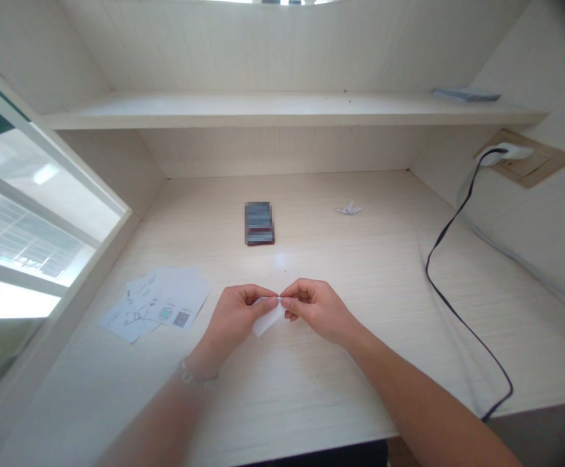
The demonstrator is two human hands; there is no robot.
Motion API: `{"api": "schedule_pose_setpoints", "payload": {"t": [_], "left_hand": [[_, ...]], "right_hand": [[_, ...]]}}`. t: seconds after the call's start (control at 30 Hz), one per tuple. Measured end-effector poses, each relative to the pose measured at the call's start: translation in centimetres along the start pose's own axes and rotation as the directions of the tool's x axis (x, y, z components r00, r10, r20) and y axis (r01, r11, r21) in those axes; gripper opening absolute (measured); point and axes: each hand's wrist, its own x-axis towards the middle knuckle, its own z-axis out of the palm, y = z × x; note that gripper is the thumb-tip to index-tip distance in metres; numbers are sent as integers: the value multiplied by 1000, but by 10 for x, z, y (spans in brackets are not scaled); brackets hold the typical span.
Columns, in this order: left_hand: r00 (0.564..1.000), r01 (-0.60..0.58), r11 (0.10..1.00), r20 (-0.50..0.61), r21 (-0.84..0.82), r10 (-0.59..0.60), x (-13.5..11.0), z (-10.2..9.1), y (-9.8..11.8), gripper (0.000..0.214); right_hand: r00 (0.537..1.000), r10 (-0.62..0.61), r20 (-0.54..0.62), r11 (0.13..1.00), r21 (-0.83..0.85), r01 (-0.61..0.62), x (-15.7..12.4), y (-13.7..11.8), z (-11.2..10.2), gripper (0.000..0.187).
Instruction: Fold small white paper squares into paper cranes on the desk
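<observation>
Hands: 2; left hand (236, 316) and right hand (316, 310) found closed, both pinching the paper.
White paper piece (267, 318): 1, held over the desk (340, 272), partly hidden by fingers.
Printed sheets (158, 303): overlapped, count unclear.
Paper crane (349, 209): 1, small.
Dark block (259, 223): 1, blurred, unidentifiable.

We see a bright, daylit scene, with light pouring in through the window (14, 220) on the left, its lower panes blown out to white, and a small, soft glare on the desk (360, 305). Shadows are faint beneath the left hand (236, 318) and right hand (318, 311), and the paper strip (267, 319) nearly washes out. Wide-lens distortion bows the edges, the top right corner darkens, and the dark object (259, 223) is a pixelated blur.
</observation>
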Motion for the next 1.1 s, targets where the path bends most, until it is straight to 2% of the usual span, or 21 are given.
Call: {"api": "schedule_pose_setpoints", "payload": {"t": [0.3, 0.5, 0.7, 0.8, 1.0, 1.1], "left_hand": [[999, 33, 999, -20, 12, -33, 0, -1, 4, 28], [999, 39, 994, -32, -107, -42, 1, -2, 2, 24], [994, 72, 963, 94, -261, -49, 2, -4, 0, 32], [993, 69, 948, 114, -310, -35, 1, -4, 2, 40], [999, 45, 999, 20, -29, -45, -2, 1, 2, 34], [999, 50, 999, -13, -20, -50, -2, 2, 1, 33]], "right_hand": [[999, 33, -21, 995, 95, -31, 4, 5, 0, 19], [997, 71, -2, 989, 132, -70, 4, 3, 0, 23], [995, 96, -6, 978, 186, -93, 3, 0, -1, 26], [994, 106, -28, 976, 192, -99, 3, -2, -2, 27], [994, 105, -38, 975, 203, -95, 4, 0, -1, 28], [995, 99, -3, 973, 208, -96, 4, 2, -1, 28]]}}
